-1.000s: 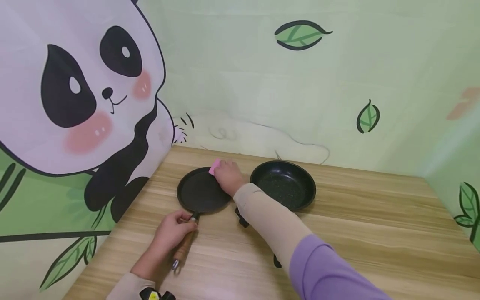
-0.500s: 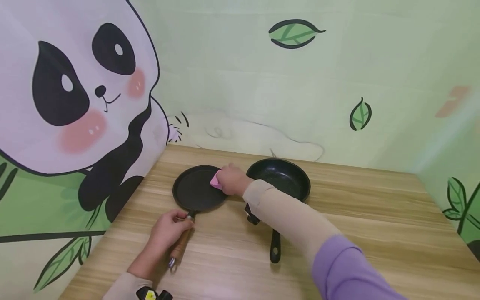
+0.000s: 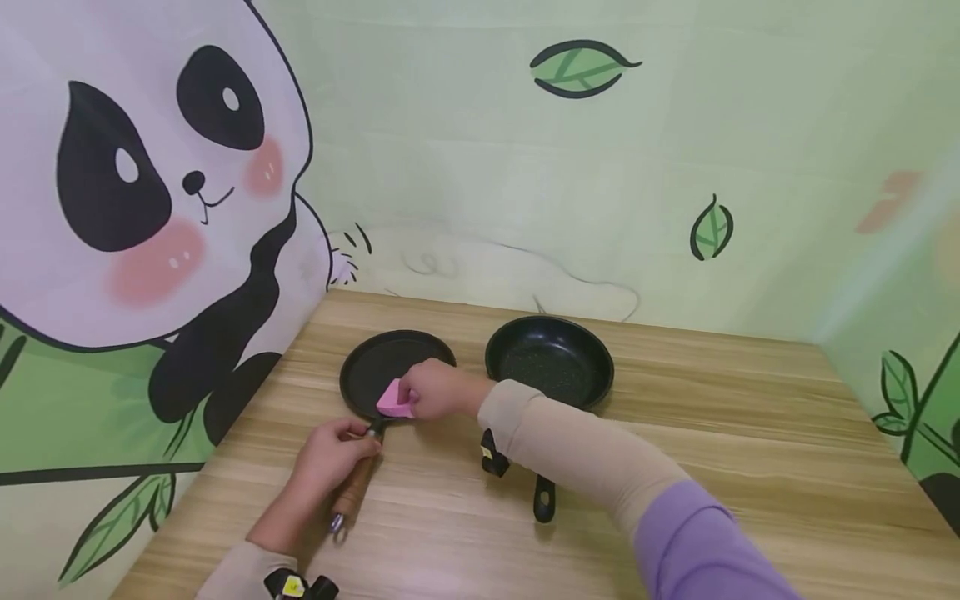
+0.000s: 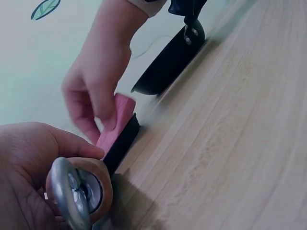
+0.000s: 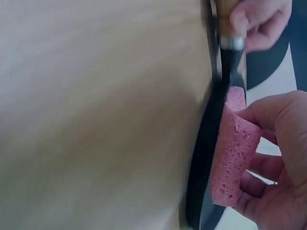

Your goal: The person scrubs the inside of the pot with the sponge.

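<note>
A flat black griddle pan with a wooden handle lies on the left of the table. My left hand grips that handle near its joint with the pan; in the left wrist view the handle's metal hanging ring faces the camera. Pinched between the thumb and fingers of my right hand is a pink sponge. It rests on the pan's near edge, close to the handle. The right wrist view shows the porous sponge bent against the pan's rim.
A deeper black frying pan stands just right of the griddle pan, its black handle pointing toward me under my right forearm. The wooden table meets a wall printed with a panda and leaves.
My right hand has swept the sponge from the griddle pan's far right edge, down its right side, to the near edge by the handle. My left hand keeps its grip on the handle.
</note>
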Demonstrator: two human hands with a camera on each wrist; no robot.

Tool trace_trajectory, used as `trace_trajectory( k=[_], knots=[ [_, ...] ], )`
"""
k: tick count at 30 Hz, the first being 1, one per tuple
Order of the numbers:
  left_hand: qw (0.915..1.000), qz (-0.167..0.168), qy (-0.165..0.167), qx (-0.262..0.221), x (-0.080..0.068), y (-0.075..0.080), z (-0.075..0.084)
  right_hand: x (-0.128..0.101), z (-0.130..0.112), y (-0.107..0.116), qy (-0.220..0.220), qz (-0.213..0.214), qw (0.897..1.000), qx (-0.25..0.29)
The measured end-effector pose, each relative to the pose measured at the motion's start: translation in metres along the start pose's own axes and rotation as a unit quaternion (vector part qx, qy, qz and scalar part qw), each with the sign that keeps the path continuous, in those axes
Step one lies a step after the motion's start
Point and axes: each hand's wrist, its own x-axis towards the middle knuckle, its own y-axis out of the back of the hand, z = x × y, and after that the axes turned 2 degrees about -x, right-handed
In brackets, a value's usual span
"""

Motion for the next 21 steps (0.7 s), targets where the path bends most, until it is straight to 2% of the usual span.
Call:
trace_trajectory(
  k=[4, 8, 14, 21],
  knots=[
    [1.0, -0.006, 0.001, 0.002, 0.002, -0.001, 0.001, 0.009, -0.008, -0.009, -0.005, 0.033, 0.999, 0.03],
    [0.9999, -0.009, 0.009, 0.002, 0.005, -0.001, 0.004, 0.012, -0.009, -0.007, -0.029, 0.066, 0.997, 0.039],
    [1.0, 0.003, 0.004, 0.008, 0.014, -0.002, 0.008, 0.005, -0.003, 0.014, -0.045, 0.087, 0.995, 0.033],
    [0.9996, 0.016, -0.014, 0.017, 0.033, -0.008, 0.012, -0.016, 0.01, 0.034, -0.057, 0.097, 0.989, 0.095]
  ],
)
